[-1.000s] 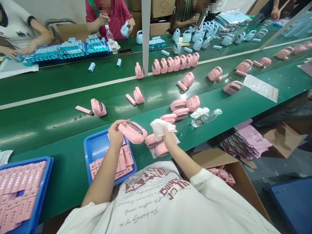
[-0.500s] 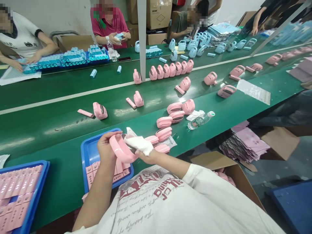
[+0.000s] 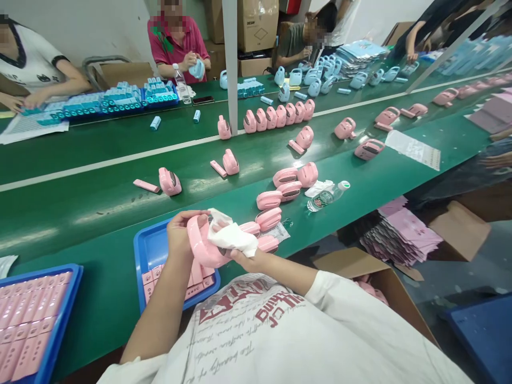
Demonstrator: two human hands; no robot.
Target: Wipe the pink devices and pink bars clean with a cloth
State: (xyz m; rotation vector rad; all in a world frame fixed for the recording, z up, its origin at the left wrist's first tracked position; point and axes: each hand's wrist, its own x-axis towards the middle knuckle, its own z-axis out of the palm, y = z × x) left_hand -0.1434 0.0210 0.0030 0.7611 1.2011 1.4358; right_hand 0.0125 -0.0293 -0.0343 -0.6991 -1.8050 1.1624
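Observation:
My left hand (image 3: 180, 234) is wrapped round a glossy pink plastic device (image 3: 202, 248), held over the blue tray (image 3: 154, 250) near the table's front edge. My right hand (image 3: 250, 260) presses a crumpled white cloth (image 3: 234, 236) against the device's upper face. Both hands are closed. Right behind them lie several more pink devices (image 3: 269, 217) on the green table.
The blue tray holds flat pink parts (image 3: 196, 277); a second such tray (image 3: 30, 320) stands at the far left. A water bottle (image 3: 328, 196) lies to the right. Pink devices (image 3: 278, 116) line the green conveyor (image 3: 100, 176). People work opposite. An open carton (image 3: 380, 282) stands at my right.
The hands have drawn the pink device closer to my body. The white cloth, held apart from it a second ago, now lies on the device and has shifted slightly across it.

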